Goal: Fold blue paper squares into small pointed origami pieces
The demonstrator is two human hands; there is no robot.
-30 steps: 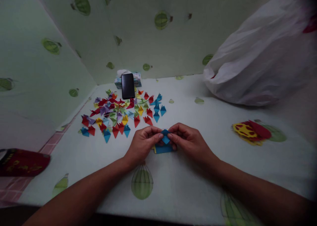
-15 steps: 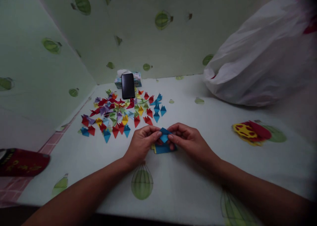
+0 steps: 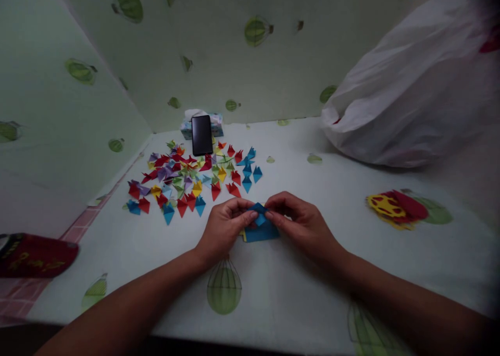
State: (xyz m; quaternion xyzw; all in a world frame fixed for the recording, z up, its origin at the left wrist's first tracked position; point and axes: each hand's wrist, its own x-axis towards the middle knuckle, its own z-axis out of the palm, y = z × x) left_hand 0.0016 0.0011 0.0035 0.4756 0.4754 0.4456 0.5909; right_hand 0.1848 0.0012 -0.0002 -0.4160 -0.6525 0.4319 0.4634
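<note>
Between my two hands is a small folded piece of blue origami paper [image 3: 260, 208], pinched at both sides. My left hand [image 3: 228, 221] grips its left edge with thumb and fingers. On the other side my right hand [image 3: 296, 215] pinches the right edge, thumb in front. Beneath them on the table lies a stack of flat blue paper sheets [image 3: 261, 234], with a yellow edge showing at its left. Beyond my hands many small folded paper pieces [image 3: 190, 200] in red, blue, yellow, green and purple are spread out.
A black phone [image 3: 202, 135] leans on a tissue box [image 3: 217, 124] at the back. A large white plastic bag [image 3: 385, 106] stands at the back right. Red and yellow paper cutouts [image 3: 406, 206] lie to the right. A dark red object [image 3: 42, 256] is at the left edge.
My right fingers have shifted slightly up and left on the folded paper, uncovering more of the blue stack below. The folded paper has tilted a little.
</note>
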